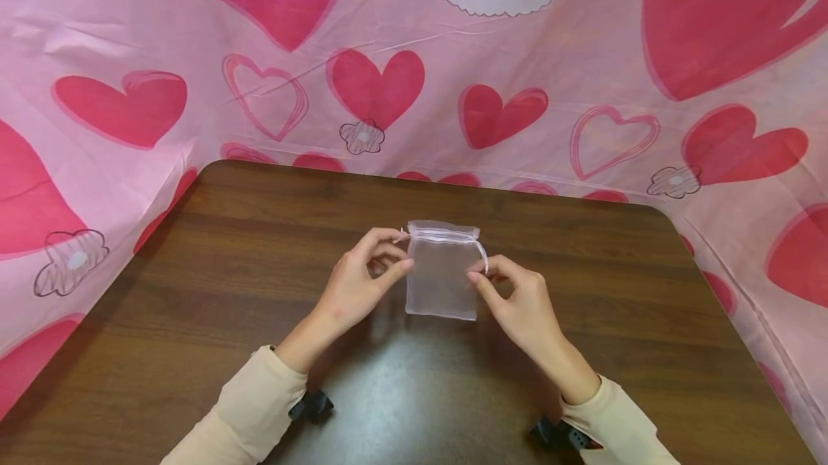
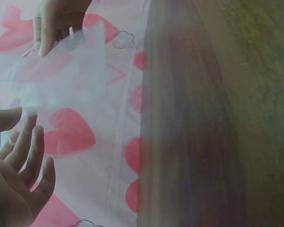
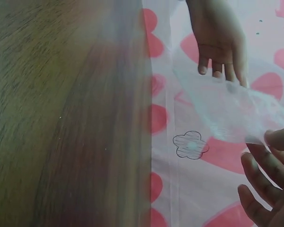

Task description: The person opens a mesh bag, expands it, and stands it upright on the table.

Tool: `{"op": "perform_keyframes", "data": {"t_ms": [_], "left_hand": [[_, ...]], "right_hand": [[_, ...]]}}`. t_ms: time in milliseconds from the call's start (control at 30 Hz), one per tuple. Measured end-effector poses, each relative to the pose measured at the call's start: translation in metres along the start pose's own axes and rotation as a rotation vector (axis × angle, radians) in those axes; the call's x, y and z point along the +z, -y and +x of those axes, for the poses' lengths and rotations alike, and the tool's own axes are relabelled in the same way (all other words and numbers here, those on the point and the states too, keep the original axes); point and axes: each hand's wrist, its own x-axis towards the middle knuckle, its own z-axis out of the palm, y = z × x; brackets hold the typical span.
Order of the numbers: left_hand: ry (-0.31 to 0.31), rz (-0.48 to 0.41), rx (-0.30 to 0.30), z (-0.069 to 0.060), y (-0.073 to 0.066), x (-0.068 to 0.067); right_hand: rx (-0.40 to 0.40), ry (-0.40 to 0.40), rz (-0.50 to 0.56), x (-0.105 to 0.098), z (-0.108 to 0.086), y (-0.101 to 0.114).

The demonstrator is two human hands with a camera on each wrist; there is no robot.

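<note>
A sheer white drawstring bag (image 1: 443, 279) is held upright between both hands, its gathered top uppermost. At its left edge, my left hand (image 1: 356, 282) has its thumb by the side and its index finger near the cord's left end. My right hand (image 1: 520, 300) pinches the cord loop at the right edge between thumb and index finger. In the left wrist view the bag (image 2: 61, 75) spans the space between my left hand (image 2: 21, 165) and the right hand (image 2: 59, 23). The right wrist view shows the bag (image 3: 236, 111) above my right hand (image 3: 270, 179).
A dark brown wooden table (image 1: 194, 292) lies beneath the hands. Pink cloth (image 1: 414, 5) printed with red hearts rises behind it and along both sides. Dark devices (image 1: 312, 406) are strapped at both wrists, near the beige sleeves (image 1: 249, 407).
</note>
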Motion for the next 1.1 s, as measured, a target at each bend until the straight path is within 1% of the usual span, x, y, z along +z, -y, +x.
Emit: {"op": "perform_keyframes", "data": {"t_ms": [133,233,300,400,500,600,667,767,933,1033,1100], "left_hand": [[0.008,-0.044,-0.025,-0.001,0.002,0.000],[0.009,-0.080,-0.046,-0.002,0.004,0.001],[0.018,-0.092,-0.048,-0.003,0.005,0.002],[0.047,-0.078,-0.060,-0.004,0.006,0.004],[0.089,-0.049,-0.083,-0.006,0.005,0.007],[0.120,-0.019,-0.096,-0.007,0.004,0.008],[0.128,-0.005,-0.094,-0.007,0.002,0.009],[0.106,0.004,-0.089,-0.007,0.000,0.010],[0.017,-0.010,-0.112,-0.005,-0.003,0.010],[-0.026,-0.011,-0.120,-0.004,-0.005,0.010],[-0.046,-0.006,-0.115,-0.004,-0.006,0.010]], "right_hand": [[0.030,-0.036,0.053,-0.002,0.002,0.003],[0.070,-0.053,0.089,-0.004,0.003,0.006],[0.101,-0.065,0.119,-0.005,0.004,0.007],[0.153,-0.086,0.173,-0.006,0.004,0.009],[0.196,-0.103,0.215,-0.007,0.004,0.011],[0.227,-0.110,0.234,-0.008,0.005,0.013],[0.243,-0.108,0.236,-0.008,0.006,0.014],[0.245,-0.094,0.233,-0.008,0.005,0.014],[0.230,-0.036,0.231,-0.004,0.002,0.013],[0.238,-0.005,0.226,0.000,0.000,0.014],[0.254,0.006,0.223,0.002,-0.001,0.014]]}}
